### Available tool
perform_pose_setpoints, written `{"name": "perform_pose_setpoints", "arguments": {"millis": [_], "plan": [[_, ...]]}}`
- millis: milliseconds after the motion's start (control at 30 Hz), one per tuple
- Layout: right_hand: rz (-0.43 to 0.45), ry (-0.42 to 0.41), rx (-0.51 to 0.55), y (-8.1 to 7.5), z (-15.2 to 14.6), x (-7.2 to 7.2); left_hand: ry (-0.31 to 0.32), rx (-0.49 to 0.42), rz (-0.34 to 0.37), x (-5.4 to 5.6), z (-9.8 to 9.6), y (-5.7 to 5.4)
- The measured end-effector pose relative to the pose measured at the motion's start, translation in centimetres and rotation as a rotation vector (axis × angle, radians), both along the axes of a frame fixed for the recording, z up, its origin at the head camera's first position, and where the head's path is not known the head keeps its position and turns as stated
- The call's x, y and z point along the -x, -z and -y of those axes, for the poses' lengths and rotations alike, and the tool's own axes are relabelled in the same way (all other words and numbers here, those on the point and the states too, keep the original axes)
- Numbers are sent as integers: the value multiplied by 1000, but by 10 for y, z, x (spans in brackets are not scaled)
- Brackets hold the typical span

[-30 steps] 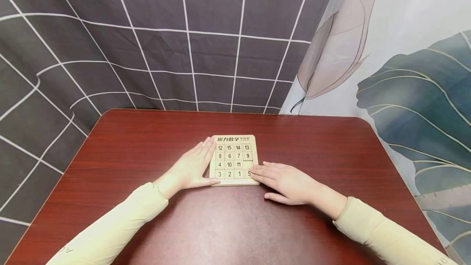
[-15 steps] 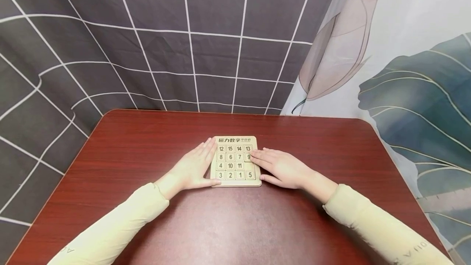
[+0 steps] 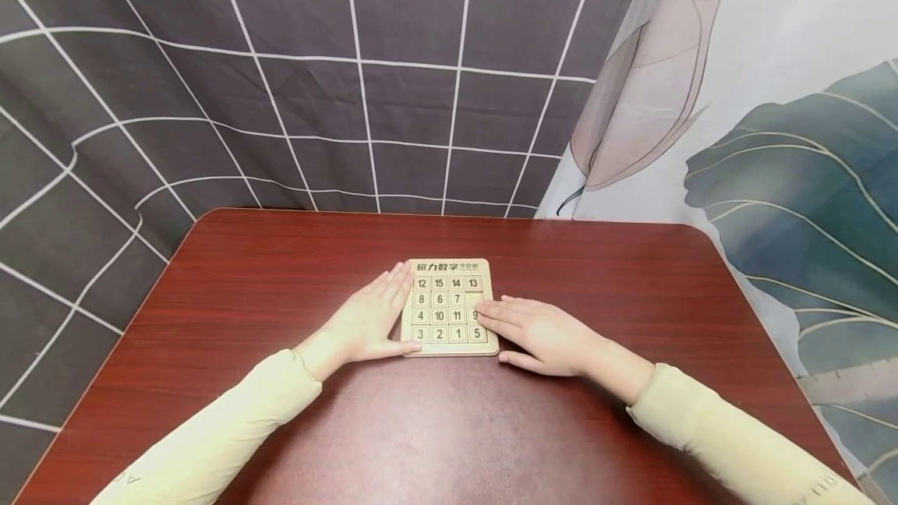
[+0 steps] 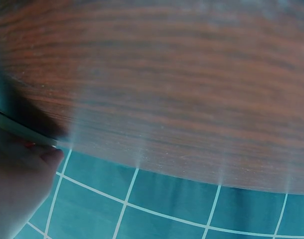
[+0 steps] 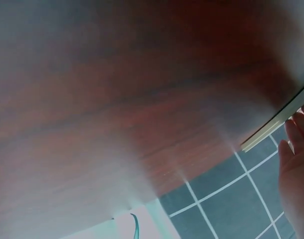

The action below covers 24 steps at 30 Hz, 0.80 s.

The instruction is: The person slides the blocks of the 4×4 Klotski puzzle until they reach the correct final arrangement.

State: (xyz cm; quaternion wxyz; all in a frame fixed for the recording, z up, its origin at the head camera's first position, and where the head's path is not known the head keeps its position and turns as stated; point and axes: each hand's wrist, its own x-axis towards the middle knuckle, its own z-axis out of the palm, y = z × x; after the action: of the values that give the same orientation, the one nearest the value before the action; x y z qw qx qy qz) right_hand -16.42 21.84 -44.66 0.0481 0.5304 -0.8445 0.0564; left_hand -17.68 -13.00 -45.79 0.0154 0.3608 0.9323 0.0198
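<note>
A pale wooden number sliding puzzle (image 3: 449, 349) lies flat on the table, with Chinese lettering along its top. My left hand (image 3: 368, 318) rests along its left side, fingers straight and thumb spread on the lower left corner. From the right, my right hand (image 3: 543, 333) reaches in with straight fingers, its fingertips touching the 9 tile (image 3: 474, 316), which they partly cover. The gap is directly above that tile, under the 13 tile (image 3: 473, 284). Below it sits the 5 tile (image 3: 477, 333). In the right wrist view the puzzle's edge (image 5: 276, 127) shows beside the fingers.
The reddish-brown wooden table (image 3: 295, 256) has rounded far corners. Behind it hangs a dark grey curtain with a white grid (image 3: 407, 100). A white curtain with leaf patterns (image 3: 793, 178) hangs at the right.
My right hand moved up from the 5 tile to the 9 tile, then back down. The 9 tile slid down one place, so the gap is now above it. My left hand stayed put.
</note>
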Motion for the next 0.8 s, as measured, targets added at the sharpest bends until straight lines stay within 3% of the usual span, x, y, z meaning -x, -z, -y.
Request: {"name": "perform_pose_setpoints", "arguments": {"millis": [267,567,800], "plan": [[14,6,15,-2,-1,0,5,-12,-9,0,1,1],[51,70,-8,-2,6,18,2,-7,-1,0,0,0],[28,115,-34,0,11,29,6,-8,-1,0,0,-1]]}}
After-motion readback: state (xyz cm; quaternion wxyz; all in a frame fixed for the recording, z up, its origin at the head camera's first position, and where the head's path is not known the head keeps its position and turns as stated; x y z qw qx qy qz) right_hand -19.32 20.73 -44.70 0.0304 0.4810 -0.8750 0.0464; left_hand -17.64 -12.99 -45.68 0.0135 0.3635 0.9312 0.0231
